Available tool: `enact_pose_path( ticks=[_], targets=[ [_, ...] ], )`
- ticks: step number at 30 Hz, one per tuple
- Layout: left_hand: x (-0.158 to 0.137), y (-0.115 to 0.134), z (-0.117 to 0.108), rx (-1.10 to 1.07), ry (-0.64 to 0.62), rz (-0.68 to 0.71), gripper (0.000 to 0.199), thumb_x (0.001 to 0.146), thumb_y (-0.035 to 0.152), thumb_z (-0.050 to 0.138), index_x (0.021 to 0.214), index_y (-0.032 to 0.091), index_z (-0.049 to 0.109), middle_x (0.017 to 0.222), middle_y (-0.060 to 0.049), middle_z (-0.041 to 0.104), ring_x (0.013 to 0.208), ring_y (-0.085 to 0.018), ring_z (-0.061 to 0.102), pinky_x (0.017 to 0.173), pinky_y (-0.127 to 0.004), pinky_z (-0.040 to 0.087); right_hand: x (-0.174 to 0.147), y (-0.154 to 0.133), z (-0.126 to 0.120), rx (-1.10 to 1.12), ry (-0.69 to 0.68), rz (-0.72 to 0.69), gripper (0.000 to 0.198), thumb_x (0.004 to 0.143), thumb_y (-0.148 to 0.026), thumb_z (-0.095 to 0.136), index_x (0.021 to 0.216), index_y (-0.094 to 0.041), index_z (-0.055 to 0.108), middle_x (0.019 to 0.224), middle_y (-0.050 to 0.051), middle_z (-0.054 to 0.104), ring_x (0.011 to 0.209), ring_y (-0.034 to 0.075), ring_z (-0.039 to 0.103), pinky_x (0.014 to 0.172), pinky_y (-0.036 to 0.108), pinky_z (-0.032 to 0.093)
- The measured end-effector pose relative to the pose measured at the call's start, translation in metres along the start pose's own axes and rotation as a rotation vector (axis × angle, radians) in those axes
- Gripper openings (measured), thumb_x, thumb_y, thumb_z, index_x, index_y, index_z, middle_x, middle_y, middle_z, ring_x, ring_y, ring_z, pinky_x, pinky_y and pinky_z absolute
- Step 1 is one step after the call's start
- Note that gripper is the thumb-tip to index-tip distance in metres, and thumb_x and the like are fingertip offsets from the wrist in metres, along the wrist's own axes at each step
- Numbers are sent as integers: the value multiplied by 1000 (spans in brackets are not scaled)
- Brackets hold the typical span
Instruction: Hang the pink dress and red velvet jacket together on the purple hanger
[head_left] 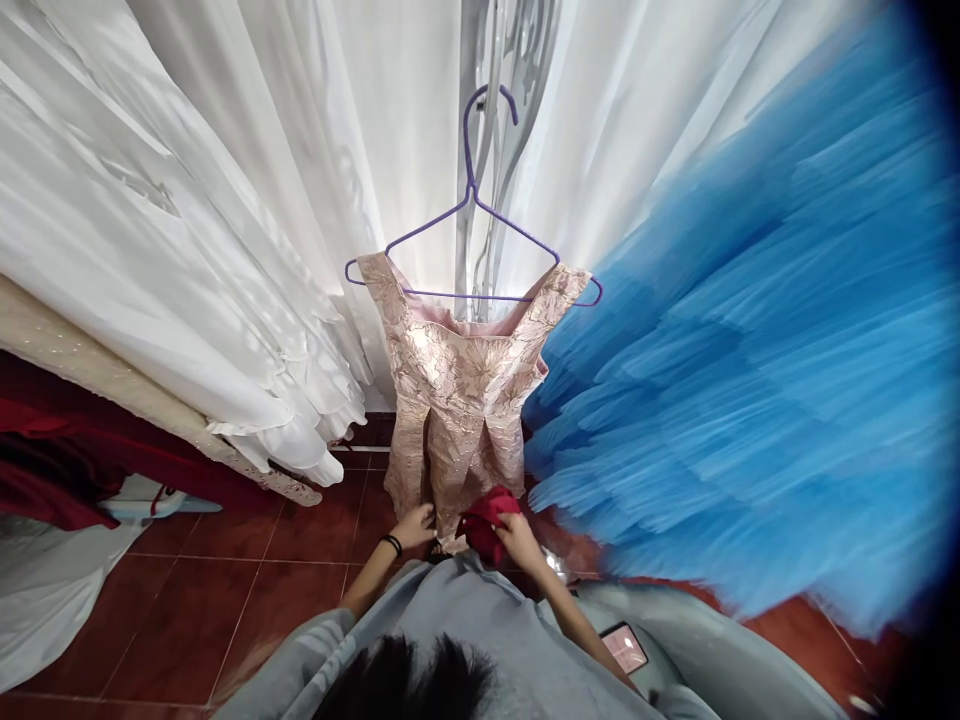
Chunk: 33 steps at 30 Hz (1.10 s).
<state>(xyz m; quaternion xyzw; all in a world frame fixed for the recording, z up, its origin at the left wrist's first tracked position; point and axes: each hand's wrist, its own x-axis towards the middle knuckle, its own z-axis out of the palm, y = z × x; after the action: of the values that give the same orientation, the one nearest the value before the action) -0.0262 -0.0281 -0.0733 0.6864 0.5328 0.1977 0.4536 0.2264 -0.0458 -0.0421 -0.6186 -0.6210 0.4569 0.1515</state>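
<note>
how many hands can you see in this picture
2: the left hand is by the lower part of the pink dress, and the right hand holds a red cloth. No others seem hidden.

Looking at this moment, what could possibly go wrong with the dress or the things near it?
The straps of the pink dress sit near the ends of the purple hanger, so a downward pull might slip one off.

The blue ruffled fabric hangs close beside the dress, near the right hand with its red cloth; it could get caught.

The phone lies by the right forearm, so an elbow might knock it.
</note>
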Motion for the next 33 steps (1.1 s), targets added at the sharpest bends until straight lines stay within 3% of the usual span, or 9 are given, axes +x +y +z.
enact_pose_path(
  ticks=[3, 6, 11, 15, 20, 22, 26, 30, 33],
  targets=[
    [28, 21, -13, 45, -34, 1, 99, 66, 31, 82, 152, 12, 38, 155, -25, 37, 145, -42, 33, 119, -56, 31, -22, -53, -60, 168, -85, -220, 18, 80, -28, 49, 65, -18, 54, 67, 1, 56, 66, 16, 52, 64, 29, 40],
    [52, 71, -39, 87, -46, 213, 115, 64, 38, 83, 159, 14, 23, 165, -23, 16, 153, -38, 13, 124, -55, 16, -53, -108, -126, 237, -115, -453, 25, 85, -36, 57, 72, -15, 63, 75, 2, 61, 72, 16, 54, 69, 27, 43],
    [55, 139, -66, -30, -111, 360, 48, 77, 43, 75, 116, 17, 69, 118, -13, 70, 110, -29, 62, 101, -41, 47, -81, -153, -194, 273, 88, -565, 19, 78, -35, 69, 82, -18, 62, 87, 4, 62, 78, 16, 57, 69, 25, 48],
    [47, 153, -98, -187, 223, 279, 24, 85, 37, 60, 87, 15, 69, 87, -6, 72, 85, -22, 64, 83, -33, 50, -77, -163, -221, -101, 370, -576, 2, 75, -18, 56, 76, -19, 58, 76, 1, 58, 71, 15, 54, 65, 25, 44],
    [17, 193, -166, -393, 609, 288, 21, 70, 34, 64, 79, 16, 64, 77, -1, 65, 77, -18, 60, 75, -28, 49, -50, -165, -225, -534, 696, -416, 30, 73, -10, 53, 99, -20, 67, 106, 8, 66, 86, 19, 61, 68, 27, 44],
    [4, 220, -183, -467, 643, 310, 24, 68, 37, 65, 79, 15, 64, 74, 1, 62, 73, -15, 60, 69, -25, 49, -31, -158, -211, -639, 620, -246, 33, 76, -14, 58, 107, -21, 68, 112, 10, 67, 90, 21, 63, 65, 26, 42],
    [-5, 256, -197, -551, 558, 203, 26, 68, 39, 60, 76, 14, 64, 69, 2, 61, 69, -15, 60, 60, -22, 48, 10, -129, -181, -646, 139, -79, 30, 76, -11, 61, 102, -20, 73, 100, 8, 74, 87, 21, 66, 63, 25, 38],
    [-19, 245, -218, -507, 509, 89, 33, 72, 44, 55, 78, 14, 66, 69, 0, 63, 71, -18, 62, 63, -27, 51, 21, -106, -191, -504, 13, -194, 29, 78, -4, 48, 82, -15, 75, 72, 5, 71, 70, 16, 63, 64, 24, 40],
    [-57, 222, -241, -270, 225, 216, 36, 67, 54, 70, 70, 18, 70, 65, -2, 63, 63, -19, 62, 60, -29, 52, -1, -118, -220, -394, 18, -433, 38, 76, -2, 40, 81, -16, 75, 68, 3, 67, 66, 15, 61, 65, 25, 44]
  ],
)
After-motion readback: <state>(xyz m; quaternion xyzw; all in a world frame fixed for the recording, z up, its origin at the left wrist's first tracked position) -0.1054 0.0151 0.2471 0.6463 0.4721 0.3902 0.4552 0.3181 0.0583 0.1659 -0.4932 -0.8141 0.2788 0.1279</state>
